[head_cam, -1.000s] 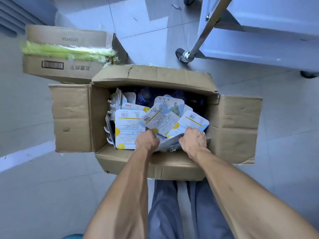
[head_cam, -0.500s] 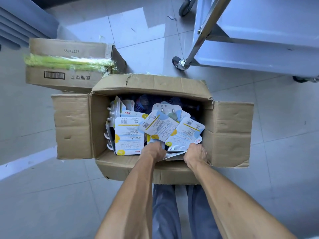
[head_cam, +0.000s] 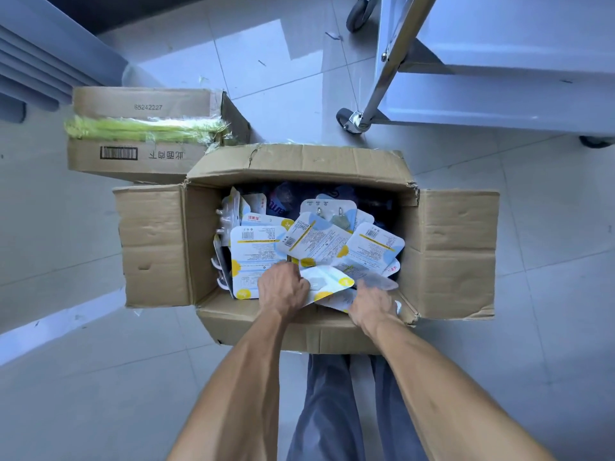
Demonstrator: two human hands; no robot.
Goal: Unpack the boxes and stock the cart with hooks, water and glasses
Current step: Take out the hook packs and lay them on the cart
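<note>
Cardboard box is holding the hook packs; both hands, left and right, are grasping packs at its near edge. Slippery cards could be fanning out and spilling.

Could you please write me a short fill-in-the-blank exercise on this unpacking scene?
1. Both hands reach into the open ____ box.
2. The left hand grips a hook ____.
3. The cart stands on ____.
4. The second box is sealed with ____ tape.

Missing: cardboard; pack; wheels; green
</note>
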